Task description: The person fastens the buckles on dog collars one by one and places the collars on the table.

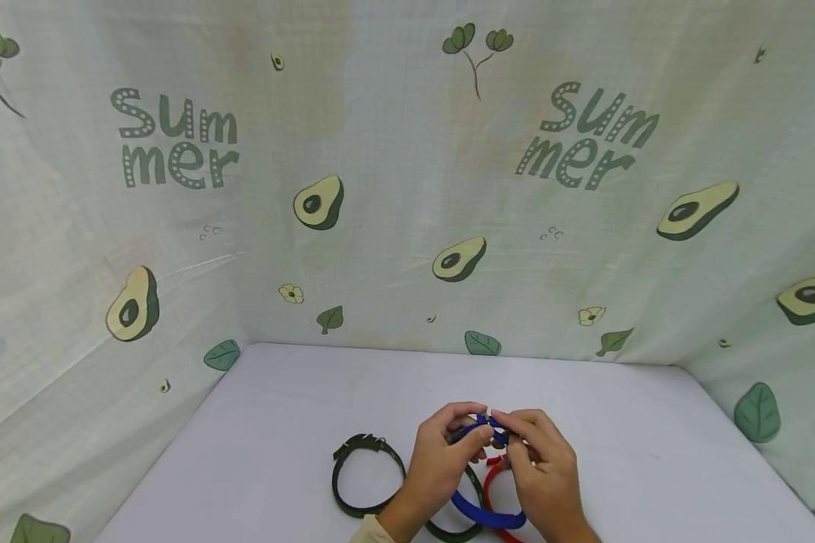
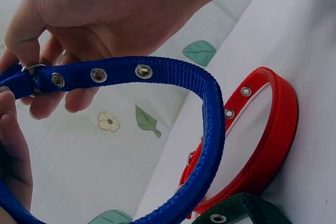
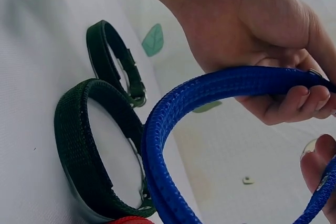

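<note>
Both hands meet over the table around a blue collar [image 1: 490, 518], whose loop hangs below the fingers. My left hand [image 1: 440, 456] pinches one strap end, and the fingertips of my right hand [image 1: 548, 469] hold the other near the metal buckle. In the left wrist view the blue strap [image 2: 212, 124] shows several metal eyelets, and a metal fitting [image 2: 34, 71] lies at the right hand's fingers. The right wrist view shows the left hand [image 3: 247, 24] curled at the plain, padded stretch of the collar [image 3: 173, 98]. Fingers partly hide the buckle.
Beneath the hands lie a red collar [image 1: 489, 490] and a dark green collar [image 1: 451, 536], overlapped by the blue loop in the head view. Another dark green collar [image 1: 339, 490] rests to the left. Printed cloth [image 1: 394, 151] walls surround the white table [image 1: 278, 422] at back and sides.
</note>
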`<state>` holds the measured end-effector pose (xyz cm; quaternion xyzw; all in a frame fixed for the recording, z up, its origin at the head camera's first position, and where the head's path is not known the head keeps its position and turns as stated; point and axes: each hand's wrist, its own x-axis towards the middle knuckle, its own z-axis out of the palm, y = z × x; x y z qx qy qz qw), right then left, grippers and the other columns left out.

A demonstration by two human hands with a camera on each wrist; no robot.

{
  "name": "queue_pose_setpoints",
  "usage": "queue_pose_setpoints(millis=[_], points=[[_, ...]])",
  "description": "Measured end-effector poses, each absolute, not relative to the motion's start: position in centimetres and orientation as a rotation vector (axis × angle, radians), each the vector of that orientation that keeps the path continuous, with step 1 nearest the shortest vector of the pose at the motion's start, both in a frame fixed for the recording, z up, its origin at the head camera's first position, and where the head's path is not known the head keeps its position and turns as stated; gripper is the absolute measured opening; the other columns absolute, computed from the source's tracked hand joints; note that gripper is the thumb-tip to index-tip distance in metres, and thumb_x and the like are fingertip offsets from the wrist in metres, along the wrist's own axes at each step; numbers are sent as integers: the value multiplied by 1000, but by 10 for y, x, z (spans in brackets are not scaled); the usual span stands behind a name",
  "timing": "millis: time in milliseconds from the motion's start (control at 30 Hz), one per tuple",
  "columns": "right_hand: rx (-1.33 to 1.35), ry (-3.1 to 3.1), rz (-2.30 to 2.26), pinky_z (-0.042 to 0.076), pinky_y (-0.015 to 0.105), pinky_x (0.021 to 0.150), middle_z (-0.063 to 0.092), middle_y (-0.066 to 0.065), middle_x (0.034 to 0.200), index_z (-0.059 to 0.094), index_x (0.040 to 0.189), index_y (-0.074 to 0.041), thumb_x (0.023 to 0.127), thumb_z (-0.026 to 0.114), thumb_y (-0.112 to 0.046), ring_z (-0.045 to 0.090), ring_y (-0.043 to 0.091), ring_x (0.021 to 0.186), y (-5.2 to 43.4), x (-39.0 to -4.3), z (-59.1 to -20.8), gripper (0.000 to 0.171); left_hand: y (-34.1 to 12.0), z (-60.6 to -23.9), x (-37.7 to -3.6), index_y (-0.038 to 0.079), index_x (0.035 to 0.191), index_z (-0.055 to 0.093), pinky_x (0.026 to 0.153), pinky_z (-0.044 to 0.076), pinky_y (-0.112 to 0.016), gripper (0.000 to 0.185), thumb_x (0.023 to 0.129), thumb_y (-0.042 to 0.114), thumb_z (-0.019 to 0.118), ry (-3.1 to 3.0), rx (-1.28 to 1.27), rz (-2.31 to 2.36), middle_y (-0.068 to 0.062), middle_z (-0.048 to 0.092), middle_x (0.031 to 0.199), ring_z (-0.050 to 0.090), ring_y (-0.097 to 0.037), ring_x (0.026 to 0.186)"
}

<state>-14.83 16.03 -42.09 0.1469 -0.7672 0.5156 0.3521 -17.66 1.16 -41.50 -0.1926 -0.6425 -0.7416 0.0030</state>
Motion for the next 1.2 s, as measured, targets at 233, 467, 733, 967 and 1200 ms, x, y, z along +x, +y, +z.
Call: queue_pose_setpoints(millis=[233, 467, 733, 967, 1200], points=[[369, -2004, 1304, 53, 18, 55, 62, 2, 102, 75, 114, -6, 88, 54, 22, 63, 10, 76, 161, -150, -421, 43, 12, -416, -178, -2, 117, 60, 66, 56, -22, 25, 100, 16, 63, -1953, -650, -2386, -11, 71, 91, 64, -11, 71], [365, -1986, 1390, 53, 21, 52, 63, 5, 101, 73, 116, -5, 90, 55, 20, 64, 12, 75, 164, -151, -423, 41, 12, -416, -177, -3, 119, 53, 68, 57, -23, 23, 105, 16, 53, -1949, -753, -2372, -15, 68, 94, 64, -10, 75], [300, -2133, 1409, 57, 24, 61, 61, -4, 106, 71, 122, -15, 92, 72, -4, 64, 13, 81, 164, -148, -415, 31, 11, -414, -175, 2, 123, 53, 70, 57, -24, 22, 107, 17, 50, -1991, -876, -2301, -8, 66, 93, 63, -10, 77], [337, -2147, 1428, 58, 25, 67, 60, -3, 105, 71, 110, -11, 91, 74, -6, 67, 14, 86, 162, -148, -414, 20, 8, -411, -175, 4, 124, 53, 70, 56, -24, 23, 107, 20, 49, -2041, -934, -2218, -8, 65, 93, 61, -9, 77], [236, -2149, 1602, 54, 27, 54, 64, 3, 93, 69, 107, -10, 92, 73, -9, 62, 14, 66, 162, -146, -411, 15, 7, -412, -175, 2, 124, 47, 73, 57, -29, 24, 109, 20, 44, -2056, -944, -2201, -7, 65, 96, 65, -16, 82]])
